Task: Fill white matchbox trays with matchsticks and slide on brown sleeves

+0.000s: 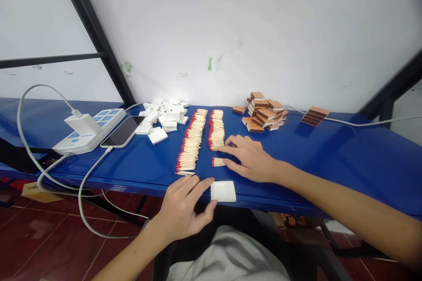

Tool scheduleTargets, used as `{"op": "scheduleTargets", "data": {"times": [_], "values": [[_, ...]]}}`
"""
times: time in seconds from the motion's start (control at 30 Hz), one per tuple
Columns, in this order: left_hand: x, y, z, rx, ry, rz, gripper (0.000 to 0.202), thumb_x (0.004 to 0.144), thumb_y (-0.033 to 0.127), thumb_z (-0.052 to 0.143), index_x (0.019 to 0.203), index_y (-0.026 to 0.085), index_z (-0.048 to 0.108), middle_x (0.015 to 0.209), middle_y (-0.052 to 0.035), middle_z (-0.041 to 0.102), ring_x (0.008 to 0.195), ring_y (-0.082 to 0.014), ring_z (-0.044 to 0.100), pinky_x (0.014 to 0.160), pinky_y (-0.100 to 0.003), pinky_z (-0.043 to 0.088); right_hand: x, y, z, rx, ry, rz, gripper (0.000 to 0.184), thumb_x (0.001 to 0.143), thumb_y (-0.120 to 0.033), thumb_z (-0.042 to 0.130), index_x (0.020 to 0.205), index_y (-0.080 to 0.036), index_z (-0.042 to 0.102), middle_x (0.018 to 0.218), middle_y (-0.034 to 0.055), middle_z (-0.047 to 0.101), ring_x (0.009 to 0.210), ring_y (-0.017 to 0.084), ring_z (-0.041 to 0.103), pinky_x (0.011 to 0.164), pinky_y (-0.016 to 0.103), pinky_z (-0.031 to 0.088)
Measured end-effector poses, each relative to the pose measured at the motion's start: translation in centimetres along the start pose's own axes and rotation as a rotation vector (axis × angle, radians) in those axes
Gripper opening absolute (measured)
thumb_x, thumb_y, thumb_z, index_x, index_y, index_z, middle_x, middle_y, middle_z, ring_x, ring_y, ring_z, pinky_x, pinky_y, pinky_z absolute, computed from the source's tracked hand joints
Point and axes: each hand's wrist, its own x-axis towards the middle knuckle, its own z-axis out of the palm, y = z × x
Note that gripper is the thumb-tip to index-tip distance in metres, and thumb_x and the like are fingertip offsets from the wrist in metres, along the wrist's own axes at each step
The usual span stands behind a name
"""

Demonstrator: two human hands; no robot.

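Note:
My left hand (pixel 184 208) rests on the front edge of the blue table (pixel 346 162), fingers stretched, its thumb and forefinger touching a white matchbox tray (pixel 223 191). My right hand (pixel 249 158) lies flat on the table with fingers apart, its fingertips against a small bunch of red-tipped matches (pixel 218 162). Just beyond stand two long rows of matches, the left row (pixel 192 140) and the right row (pixel 216 129).
A heap of white trays (pixel 164 117) lies at the back left, a pile of brown matchbox sleeves (pixel 264 112) at the back right, with a small stack (pixel 314 116) farther right. A phone (pixel 123 131), power strip (pixel 89 129) and cables occupy the left end.

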Motion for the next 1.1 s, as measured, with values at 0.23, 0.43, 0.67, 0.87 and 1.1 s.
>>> {"op": "scheduleTargets", "data": {"times": [0.23,0.43,0.67,0.87,1.1], "values": [[0.24,0.13,-0.04,0.007,0.009,0.003,0.033,0.087,0.025,0.058,0.118,0.013,0.061,0.086,-0.0079,0.066,0.074,-0.0203,0.061,0.068,-0.035,0.054,0.01,-0.16,-0.09,-0.022,-0.015,0.014,0.036,0.100,-0.035,0.046,0.132,-0.025,0.060,0.110,0.0089,0.059,0.092,0.023,0.052,0.079,0.036,0.035],[0.22,0.08,-0.03,0.013,0.014,0.001,0.032,0.088,0.025,0.058,0.118,0.014,0.061,0.086,-0.0072,0.067,0.074,-0.0194,0.062,0.069,-0.034,0.055,0.01,-0.19,-0.16,-0.021,-0.013,-0.002,0.035,0.100,-0.035,0.046,0.129,-0.024,0.062,0.110,0.0092,0.059,0.092,0.023,0.052,0.077,0.036,0.034],[0.24,0.08,0.00,0.017,0.015,-0.003,0.032,0.088,0.026,0.058,0.118,0.015,0.061,0.086,-0.0072,0.067,0.073,-0.0195,0.062,0.069,-0.034,0.054,0.05,-0.20,-0.20,0.008,-0.010,-0.007,0.033,0.099,-0.033,0.047,0.128,-0.025,0.062,0.110,0.0094,0.060,0.093,0.023,0.052,0.079,0.036,0.035],[0.14,0.08,0.01,0.011,0.007,0.001,0.032,0.087,0.024,0.059,0.117,0.014,0.061,0.088,-0.0086,0.067,0.074,-0.0203,0.062,0.069,-0.035,0.055,0.12,-0.06,-0.02,0.029,-0.010,-0.006,0.031,0.100,-0.033,0.047,0.125,-0.023,0.063,0.111,0.0096,0.060,0.095,0.024,0.052,0.081,0.037,0.035],[0.19,0.09,-0.03,0.018,0.010,0.000,0.032,0.088,0.026,0.057,0.118,0.015,0.062,0.087,-0.0078,0.067,0.074,-0.0192,0.063,0.070,-0.033,0.055,0.10,-0.21,-0.14,0.020,-0.011,-0.007,0.030,0.100,-0.033,0.047,0.122,-0.022,0.065,0.109,0.0096,0.060,0.095,0.024,0.052,0.081,0.037,0.035]]}}
